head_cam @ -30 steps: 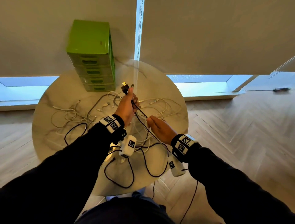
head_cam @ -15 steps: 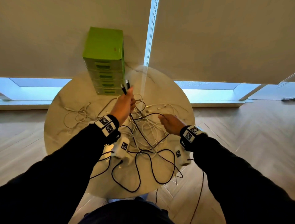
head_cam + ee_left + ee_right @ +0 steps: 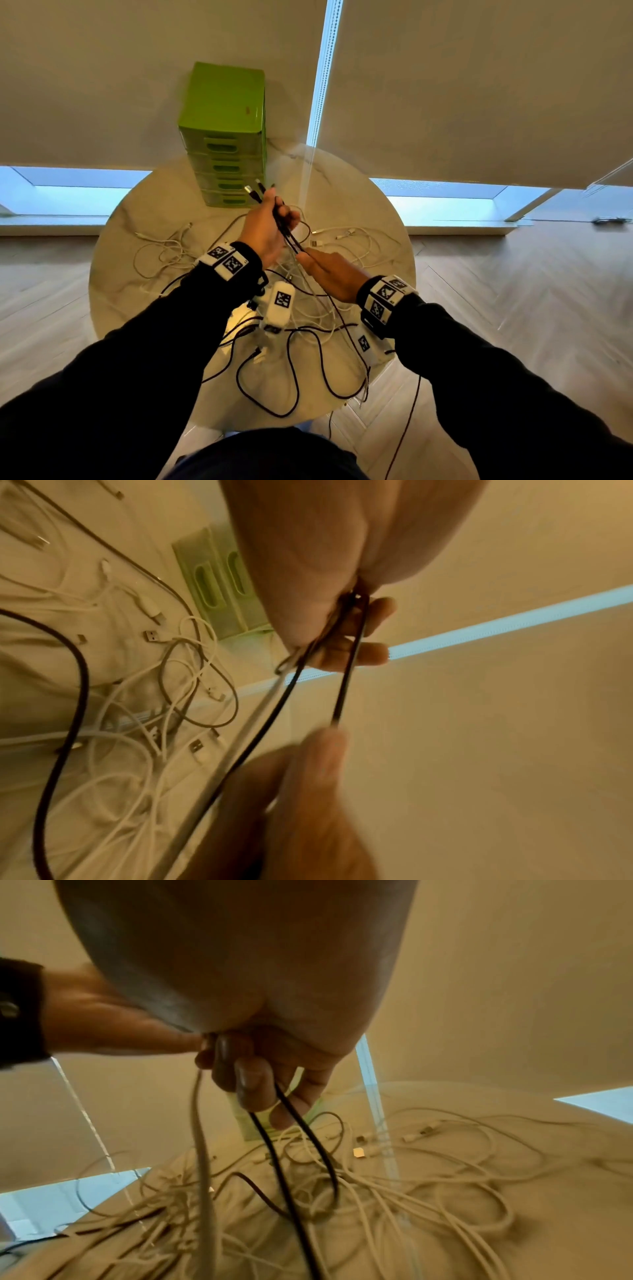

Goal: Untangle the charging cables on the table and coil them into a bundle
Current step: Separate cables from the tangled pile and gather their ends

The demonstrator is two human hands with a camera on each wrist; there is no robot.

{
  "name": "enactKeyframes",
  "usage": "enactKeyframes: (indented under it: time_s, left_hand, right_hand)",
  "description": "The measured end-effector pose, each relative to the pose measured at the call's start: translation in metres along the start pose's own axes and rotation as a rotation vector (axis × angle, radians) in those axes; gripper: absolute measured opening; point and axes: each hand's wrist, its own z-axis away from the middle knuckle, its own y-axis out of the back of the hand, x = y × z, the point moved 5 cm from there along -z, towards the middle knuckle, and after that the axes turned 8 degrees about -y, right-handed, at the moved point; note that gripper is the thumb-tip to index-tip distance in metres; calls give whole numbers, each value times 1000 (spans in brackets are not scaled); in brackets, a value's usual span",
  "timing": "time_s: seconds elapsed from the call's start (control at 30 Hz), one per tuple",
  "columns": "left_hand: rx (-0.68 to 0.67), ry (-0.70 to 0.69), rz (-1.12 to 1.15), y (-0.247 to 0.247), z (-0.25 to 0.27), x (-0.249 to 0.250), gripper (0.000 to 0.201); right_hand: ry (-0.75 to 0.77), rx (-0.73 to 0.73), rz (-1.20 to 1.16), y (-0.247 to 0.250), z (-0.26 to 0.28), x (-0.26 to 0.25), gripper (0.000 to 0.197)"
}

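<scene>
Cables (image 3: 329, 310) lay mostly tangled on the table (image 3: 113, 270); the left hand (image 3: 265, 228) gripped several plug ends, raised, while the right hand (image 3: 330, 274) apparently pinched one black strand just below. Coiling remained undone.

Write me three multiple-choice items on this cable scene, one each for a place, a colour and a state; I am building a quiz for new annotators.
1. Where does the green drawer unit stand?
A. At the far edge of the round table
B. On the floor
C. On the person's lap

2. What colour are the cables that the left hand grips?
A. White
B. Black
C. Red

3. How do the white cables lie?
A. Coiled in one neat bundle
B. Hanging off a hook
C. Loose and tangled on the tabletop

Key: 1 A, it stands on the table by the blinds; 2 B, dark strands run from the fist to the right hand; 3 C, loops sprawl and cross.
</scene>
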Motion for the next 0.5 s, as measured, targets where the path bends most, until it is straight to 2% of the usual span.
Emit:
enactKeyframes:
  time_s: [0.1, 0.2, 0.27, 0.37, 0.43, 0.5]
  left_hand:
    - [-13, -32, 137, 2, -7, 25, 36]
    - [11, -104, 77, 8, -12, 49, 37]
    - [-15, -155, -77, 10, -9, 58, 37]
    - [-190, -213, -427, 3, 7, 53, 34]
    - [-307, -224, -702, 4, 14, 38, 29]
    - [-327, -221, -864, 12, 13, 21, 33]
  right_hand:
    - [-55, -32, -8, -8, 6, 27, 38]
    - [-88, -39, 16, -10, 9, 53, 37]
    - [-124, -22, 31, -3, 4, 63, 37]
    - [-170, 30, 128, 15, -10, 59, 37]
    - [-164, 111, 128, 30, -18, 44, 34]
    - [-117, 188, 88, 43, -22, 19, 35]
